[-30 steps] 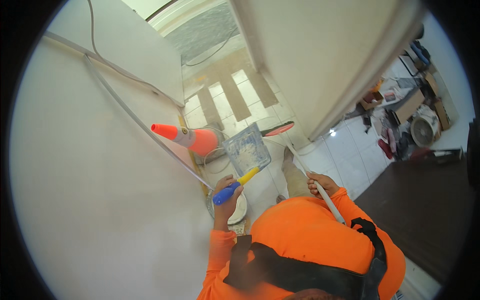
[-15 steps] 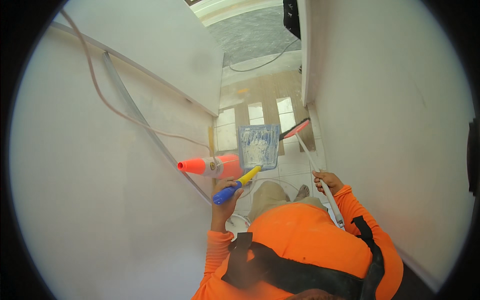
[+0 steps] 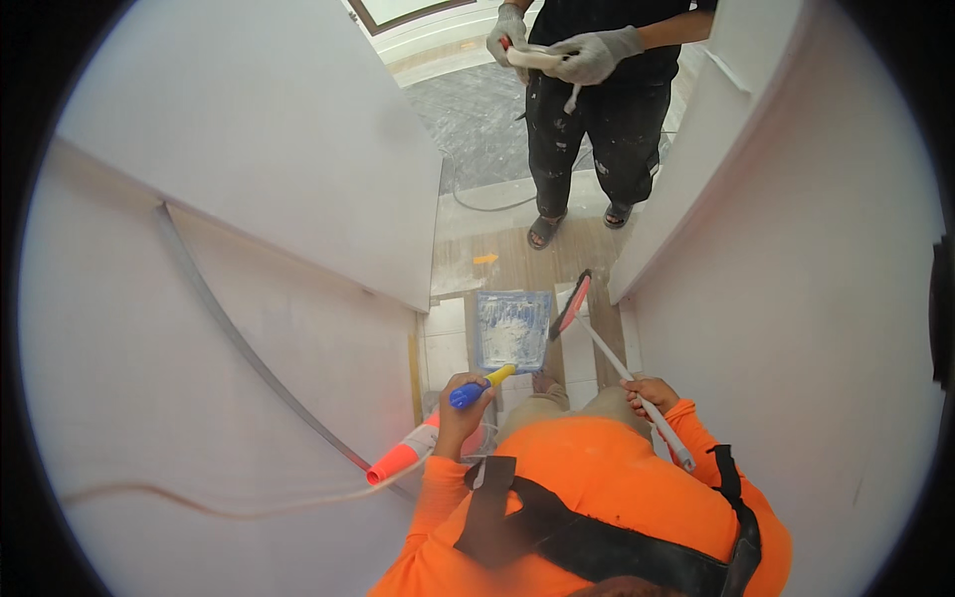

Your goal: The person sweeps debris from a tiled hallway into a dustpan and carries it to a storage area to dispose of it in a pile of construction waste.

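Observation:
My left hand (image 3: pixel 461 406) is closed round the blue and yellow handle of a dustpan (image 3: pixel 513 326). The pan is translucent blue and smeared with white dust and debris. In my right hand (image 3: pixel 653 395) is the pale pole of a broom (image 3: pixel 572 306), whose pink head with dark bristles lies just right of the pan. Whether the bristles touch the pan, I cannot tell.
A person (image 3: pixel 602 119) in dark clothes and grey gloves stands ahead in the passage, holding a pale object. An orange traffic cone (image 3: pixel 403 456) with a cord across it is beside my left arm. White walls flank both sides; an orange arrow (image 3: pixel 485 259) marks the floor.
I have moved forward with the dustpan and broom, and the cone now lies farther back beside me. The broom head has turned more upright. The other person has come into fuller view.

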Action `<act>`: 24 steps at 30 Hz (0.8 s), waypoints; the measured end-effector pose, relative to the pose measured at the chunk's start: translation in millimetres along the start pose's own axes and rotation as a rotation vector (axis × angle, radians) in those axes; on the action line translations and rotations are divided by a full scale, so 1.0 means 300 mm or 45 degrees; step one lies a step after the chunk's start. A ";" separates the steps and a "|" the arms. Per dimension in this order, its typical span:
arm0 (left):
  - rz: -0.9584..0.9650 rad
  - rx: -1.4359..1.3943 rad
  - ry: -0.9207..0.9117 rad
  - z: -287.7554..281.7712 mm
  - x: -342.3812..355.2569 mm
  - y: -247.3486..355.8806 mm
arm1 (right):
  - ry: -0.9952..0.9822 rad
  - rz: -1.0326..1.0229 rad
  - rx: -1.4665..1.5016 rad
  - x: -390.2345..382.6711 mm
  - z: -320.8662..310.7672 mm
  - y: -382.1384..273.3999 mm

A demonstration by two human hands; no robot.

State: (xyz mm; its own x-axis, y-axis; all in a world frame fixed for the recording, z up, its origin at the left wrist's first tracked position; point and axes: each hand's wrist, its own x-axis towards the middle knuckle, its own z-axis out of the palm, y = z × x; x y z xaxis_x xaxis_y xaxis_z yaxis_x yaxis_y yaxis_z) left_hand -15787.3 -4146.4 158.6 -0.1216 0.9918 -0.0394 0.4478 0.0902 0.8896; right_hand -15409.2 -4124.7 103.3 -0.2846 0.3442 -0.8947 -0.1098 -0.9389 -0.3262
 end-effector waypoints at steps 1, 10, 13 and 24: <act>-0.010 0.009 -0.015 0.005 0.050 0.000 | 0.003 0.063 -0.027 0.025 -0.006 -0.036; -0.274 -0.071 0.199 0.028 0.377 -0.079 | 0.102 -0.015 -0.387 0.247 -0.020 -0.240; -0.262 -0.119 0.316 -0.042 0.468 -0.083 | 0.106 -0.028 -0.487 0.290 0.037 -0.325; -0.412 -0.185 0.486 -0.225 1.023 -0.209 | 0.124 0.006 -0.511 0.485 0.341 -0.875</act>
State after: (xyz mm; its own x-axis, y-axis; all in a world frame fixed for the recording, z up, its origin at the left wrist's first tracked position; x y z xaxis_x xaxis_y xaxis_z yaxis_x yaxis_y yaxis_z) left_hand -15912.5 -3853.9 121.3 -0.5603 0.8089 -0.1782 0.2096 0.3465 0.9143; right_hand -15519.3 -3827.7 90.0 -0.1906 0.3558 -0.9149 0.2768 -0.8747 -0.3978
